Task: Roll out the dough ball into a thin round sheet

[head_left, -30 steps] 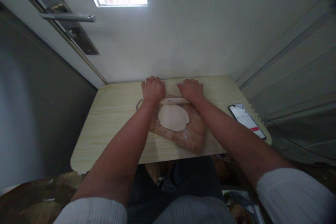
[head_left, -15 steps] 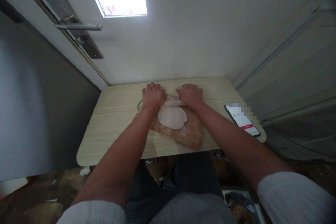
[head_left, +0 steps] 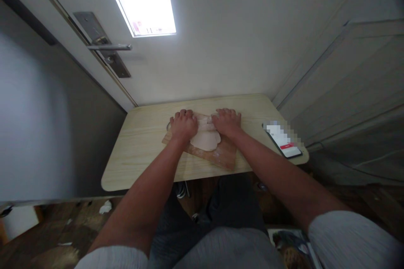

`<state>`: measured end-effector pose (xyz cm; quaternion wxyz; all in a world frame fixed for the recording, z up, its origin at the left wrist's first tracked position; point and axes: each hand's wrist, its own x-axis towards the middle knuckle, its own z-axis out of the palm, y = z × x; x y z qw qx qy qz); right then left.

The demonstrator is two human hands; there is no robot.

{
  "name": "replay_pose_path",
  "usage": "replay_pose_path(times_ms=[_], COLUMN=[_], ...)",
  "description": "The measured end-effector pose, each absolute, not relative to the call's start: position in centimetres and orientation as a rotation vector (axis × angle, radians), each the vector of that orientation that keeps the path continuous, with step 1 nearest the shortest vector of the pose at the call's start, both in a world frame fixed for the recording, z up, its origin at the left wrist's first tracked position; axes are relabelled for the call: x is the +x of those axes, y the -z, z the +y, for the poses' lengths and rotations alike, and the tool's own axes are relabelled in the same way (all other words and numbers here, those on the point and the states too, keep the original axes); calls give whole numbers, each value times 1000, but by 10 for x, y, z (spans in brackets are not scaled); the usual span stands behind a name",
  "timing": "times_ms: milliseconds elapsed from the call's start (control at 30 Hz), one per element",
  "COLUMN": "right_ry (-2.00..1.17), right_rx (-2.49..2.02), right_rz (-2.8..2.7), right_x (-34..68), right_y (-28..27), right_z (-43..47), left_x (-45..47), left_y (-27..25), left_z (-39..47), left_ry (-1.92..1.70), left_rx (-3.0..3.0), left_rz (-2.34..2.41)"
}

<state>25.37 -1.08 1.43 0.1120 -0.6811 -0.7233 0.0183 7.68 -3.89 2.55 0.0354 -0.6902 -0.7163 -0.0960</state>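
Observation:
A pale rolling pin [head_left: 207,127] lies across the far part of a flat, roundish sheet of dough [head_left: 205,141]. My left hand [head_left: 184,125] is closed over the pin's left end, and my right hand [head_left: 227,122] is closed over its right end. Both hands hide the ends of the pin. Under the dough is a wooden cutting board [head_left: 225,155], set at an angle and dusted with flour. A dark loop at the board's left corner is partly hidden by my left hand.
The board rests on a light wooden table [head_left: 139,147]. A phone [head_left: 285,145] with a lit screen lies near the right edge. Behind the table stands a white door with a metal handle [head_left: 110,47] and a bright window [head_left: 148,4]. Crumpled white paper [head_left: 105,207] is on the floor.
Both hands have brought the rolling pin a little towards me over the dough, so less of the sheet shows in front of it. The camera view has shifted slightly.

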Motion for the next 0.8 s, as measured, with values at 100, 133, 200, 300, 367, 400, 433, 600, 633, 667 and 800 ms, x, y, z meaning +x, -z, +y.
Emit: replay_pose_path(times_ms=[100,133,200,300,367,400,433,600,633,667,800], right_ry=[2,12,21,43,63,72,78,38,25,18,27], right_rx=[-1979,-1973,-1967,-1962,-1947,-1937,-1927,-1928,-1933,-1936,-1935], right_rz=[-2111,-2112,-2118,-2128,-2139,-2144,-2149,-2152,-2152,-2148,-2134], right_x=[254,255,255,257,258,259,259,260,260,259,258], right_y=[-13,-13,-13,-14,-15,-16,-17,-22,-22,-22,-20], right_z=[-22,-26,-34,-46,-53,-57,-60,-68,-67,-67,-61], left_x=[79,79,81,82,83,83,84,84,84,83,80], left_y=[-23,-22,-20,-16,-16,-16,-16,-15,-14,-13,-8], left_z=[-49,-53,-59,-70,-78,-82,-86,-97,-97,-96,-87], left_ry=[307,312,326,355,362,361,361,387,392,397,424], left_rx=[-2094,-2085,-2068,-2058,-2068,-2077,-2083,-2071,-2068,-2067,-2080], left_rz=[-2186,-2180,-2165,-2133,-2116,-2108,-2103,-2079,-2075,-2071,-2065])
